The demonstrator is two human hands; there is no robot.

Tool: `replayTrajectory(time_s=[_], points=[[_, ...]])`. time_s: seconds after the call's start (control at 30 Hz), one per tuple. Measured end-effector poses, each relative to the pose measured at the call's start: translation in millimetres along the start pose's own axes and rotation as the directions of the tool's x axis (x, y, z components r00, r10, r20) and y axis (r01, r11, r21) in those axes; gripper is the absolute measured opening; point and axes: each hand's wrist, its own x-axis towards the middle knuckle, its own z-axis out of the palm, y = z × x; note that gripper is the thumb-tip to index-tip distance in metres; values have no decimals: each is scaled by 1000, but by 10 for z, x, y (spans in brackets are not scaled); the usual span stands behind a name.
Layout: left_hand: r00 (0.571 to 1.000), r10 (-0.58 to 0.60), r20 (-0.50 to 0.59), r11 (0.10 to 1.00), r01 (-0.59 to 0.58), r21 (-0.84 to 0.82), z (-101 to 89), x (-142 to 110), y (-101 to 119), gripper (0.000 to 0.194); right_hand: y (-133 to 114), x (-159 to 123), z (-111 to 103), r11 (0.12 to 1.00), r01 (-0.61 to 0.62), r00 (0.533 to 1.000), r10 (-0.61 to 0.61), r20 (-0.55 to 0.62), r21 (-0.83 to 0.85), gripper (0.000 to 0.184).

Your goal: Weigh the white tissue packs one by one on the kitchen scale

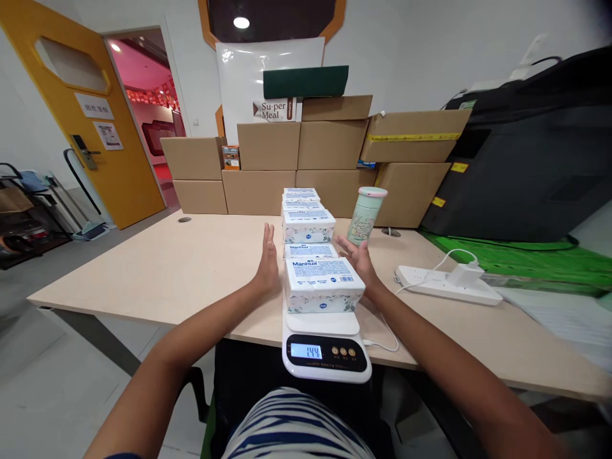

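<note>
A white tissue pack (321, 284) lies on a white kitchen scale (326, 349) at the table's near edge; the display reads 144. My left hand (266, 260) is held flat with fingers stretched out just left of the pack, not touching it. To the pack's right my right hand (358, 258) is open, close to its side. Behind it a row of more tissue packs (307, 223) runs away from me, some stacked.
A mint green cup (365, 215) stands right of the row. A white power strip (442, 284) with a charger lies further right. Cardboard boxes (296, 159) line the table's back. A black printer (526, 153) is at right, a yellow door (81, 108) at left.
</note>
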Motion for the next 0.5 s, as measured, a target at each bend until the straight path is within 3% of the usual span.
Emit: replayTrajectory(time_s=[0.13,0.2,0.27,0.37,0.43,0.47,0.5], points=[[991,-31,131,974,59,-217,127,-286,115,91,-126,-402,334,998,45,999,-45,-2,40,85],[979,89,183,980,-53,-190,118,-369,126,89,-166,-584,470,995,101,994,-101,44,-1,84],[945,270,183,961,-255,-103,81,-349,149,81,-231,-652,531,969,228,970,-218,108,-94,83],[825,536,177,840,-542,-16,63,-62,263,74,-416,-452,522,845,487,868,-441,229,-222,80],[758,628,175,769,-639,5,111,271,343,76,-559,-146,481,748,605,794,-541,277,-271,82],[753,629,192,766,-643,16,144,449,357,81,-617,30,449,719,630,776,-562,286,-295,85],[779,595,199,790,-612,31,172,614,346,85,-658,201,408,706,626,779,-558,284,-330,89]])
